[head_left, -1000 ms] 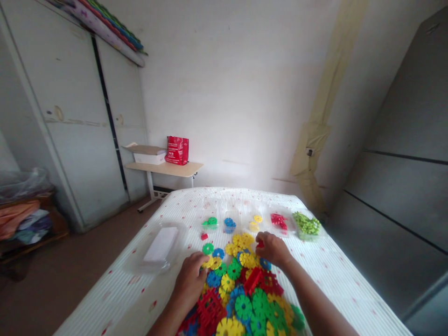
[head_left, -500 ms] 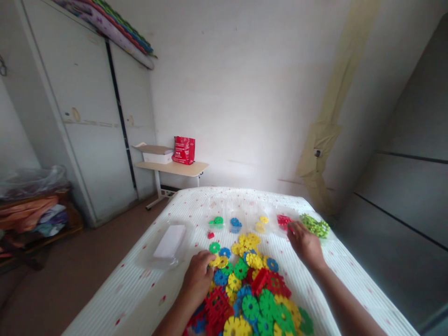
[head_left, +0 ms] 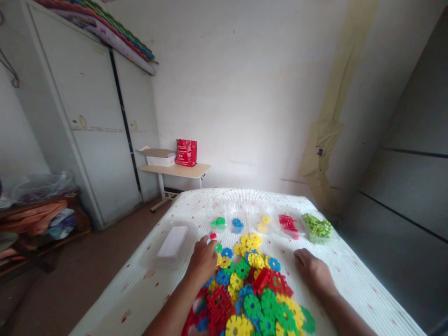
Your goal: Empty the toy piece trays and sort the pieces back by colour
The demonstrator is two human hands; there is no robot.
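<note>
My left hand (head_left: 203, 257) reaches over the left edge of the pile, thumb and forefinger apart just short of a small red block (head_left: 213, 236). Beside its fingertips lies a green notched disc (head_left: 218, 248), partly hidden by the hand. My right hand (head_left: 314, 271) is low over the bed, right of the pile, fingers curled with nothing visible in them. Between the hands spreads a heap of yellow discs (head_left: 250, 243), blue discs (head_left: 222, 277), green discs (head_left: 252, 305) and red lattice pieces (head_left: 220, 303).
Along the far side stand clear tubs holding green discs (head_left: 220, 221), blue discs (head_left: 237, 224), yellow discs (head_left: 265, 220), red pieces (head_left: 287, 223) and light-green pieces (head_left: 317, 226). A clear tray with a white slab (head_left: 172, 241) lies left. Behind is a small table (head_left: 175, 170) with a red bag (head_left: 186, 152).
My right hand has drawn back from the tub of red pieces toward me. My left hand has moved forward from the yellow discs toward the small red block.
</note>
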